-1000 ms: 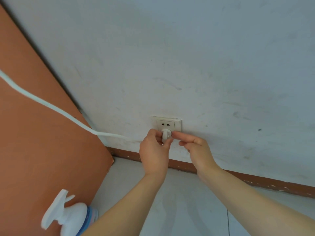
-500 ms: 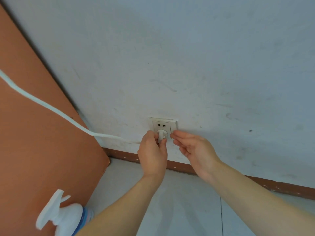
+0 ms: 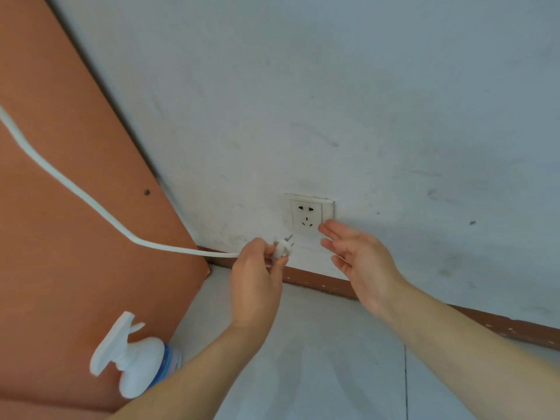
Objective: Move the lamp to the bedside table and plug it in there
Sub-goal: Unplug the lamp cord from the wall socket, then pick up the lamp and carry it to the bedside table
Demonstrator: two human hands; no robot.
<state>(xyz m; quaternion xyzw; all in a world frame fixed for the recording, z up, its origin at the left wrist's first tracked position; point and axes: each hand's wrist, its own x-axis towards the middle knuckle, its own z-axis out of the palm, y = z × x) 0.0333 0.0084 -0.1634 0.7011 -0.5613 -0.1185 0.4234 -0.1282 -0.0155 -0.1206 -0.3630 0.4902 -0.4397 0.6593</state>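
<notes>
The wall socket (image 3: 308, 214) sits low on the pale wall (image 3: 363, 101), just above the brown skirting board (image 3: 318, 281); all its slots are bare. Below and to the left of the socket, the left hand (image 3: 257, 277) pinches the white plug (image 3: 282, 249) between thumb and fingers, its metal prongs pointing up toward the socket but clear of the faceplate, with a small gap of bare wall between them. The white cord (image 3: 91, 204) runs from the plug leftward, away from the socket, then climbs across the orange-brown panel (image 3: 60, 207) and leaves the view at the left edge. The lamp itself is not in sight.

The right hand (image 3: 360, 256) is just below and right of the socket, palm open and fingers spread loosely, holding nothing; its fingertips (image 3: 325, 227) reach close to the socket's lower right corner, though whether they touch cannot be told.

The panel's slanted edge meets the wall well left of the socket, leaving a free stretch of wall between. Under the socket the grey tiled floor (image 3: 333, 359) lies open, crossed only by the two forearms. Far down and left of the socket, against the panel's foot, stands a spray bottle (image 3: 136, 362) with a white trigger head; its contents cannot be seen.
</notes>
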